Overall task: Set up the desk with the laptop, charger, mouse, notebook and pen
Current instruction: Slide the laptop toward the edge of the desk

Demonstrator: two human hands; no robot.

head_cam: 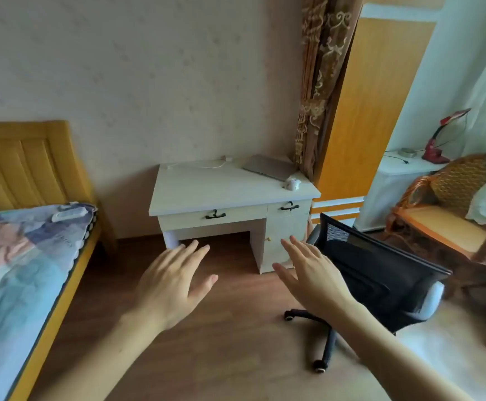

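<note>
While both hands, left and right, hover spread and empty well short of the desk, the shut laptop lies at its back right, mouse just in front, charger back left. Best walk closer before reaching.
</note>
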